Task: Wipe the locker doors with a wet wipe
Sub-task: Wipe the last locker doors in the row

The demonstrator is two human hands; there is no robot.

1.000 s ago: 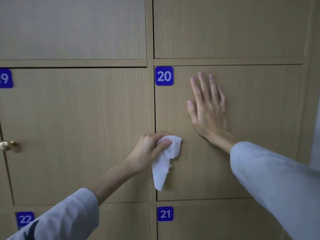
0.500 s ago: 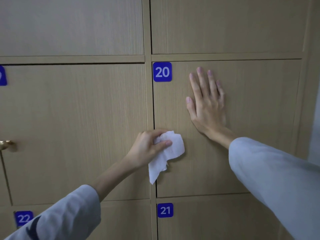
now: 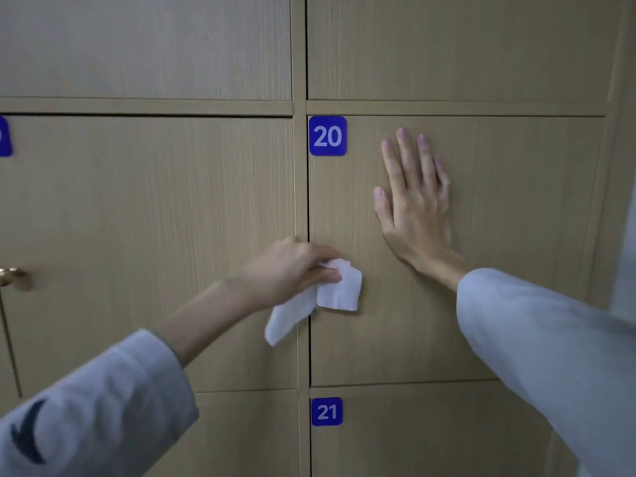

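My left arm reaches up from lower left, forearm bare past a grey sleeve (image 3: 103,401). My left hand (image 3: 289,270) has fingers and thumb curled round a white wet wipe (image 3: 339,290), pinching it bunched. The upper part of the wipe lies against the door of locker 20 (image 3: 499,304) near its left edge; the loose tail hangs down-left over the vertical frame strip (image 3: 300,201). My right arm comes in from the right, sleeve (image 3: 550,356) to the wrist. My right hand (image 3: 416,208) lies flat on the same door, fingers straight and pointing up, thumb out to the left, holding nothing, just right of the blue 20 plate (image 3: 327,136). Blue 21 plate (image 3: 326,411) on the door below. Brass knob (image 3: 10,275) at far left.
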